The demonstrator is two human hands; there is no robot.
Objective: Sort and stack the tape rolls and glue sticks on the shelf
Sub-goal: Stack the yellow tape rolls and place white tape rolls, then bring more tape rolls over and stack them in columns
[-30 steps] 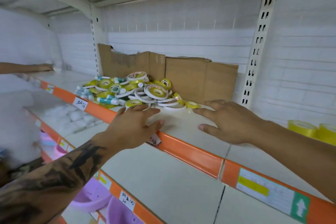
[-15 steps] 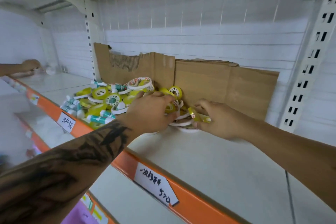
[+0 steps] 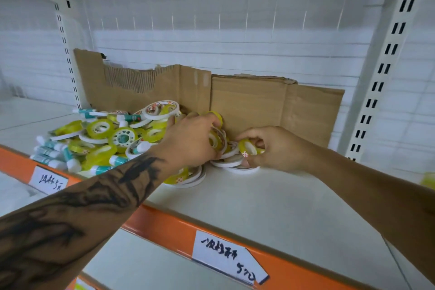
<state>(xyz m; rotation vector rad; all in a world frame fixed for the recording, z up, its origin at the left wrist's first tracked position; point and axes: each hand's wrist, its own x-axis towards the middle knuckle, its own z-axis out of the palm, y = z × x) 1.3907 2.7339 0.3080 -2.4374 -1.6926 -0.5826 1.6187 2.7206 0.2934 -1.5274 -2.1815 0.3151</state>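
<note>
both hands' fingers grip tape rolls: left hand (image 3: 190,141), right hand (image 3: 275,148); bare shelf (image 3: 270,198) rightward.

We see a white shelf (image 3: 270,200) with an orange front edge (image 3: 164,228). Two handwritten labels are stuck on that edge, one (image 3: 227,256) near the middle and one (image 3: 48,182) at the left. A heap (image 3: 110,141) of yellow tape rolls and teal-and-white glue sticks lies on the left part of the board, spreading toward the middle, where flat white rolls (image 3: 231,162) rest on the surface. Torn cardboard (image 3: 259,103) stands upright along the back, touching the heap. At the far right edge we make out something yellow (image 3: 428,180), too blurred to tell.
</note>
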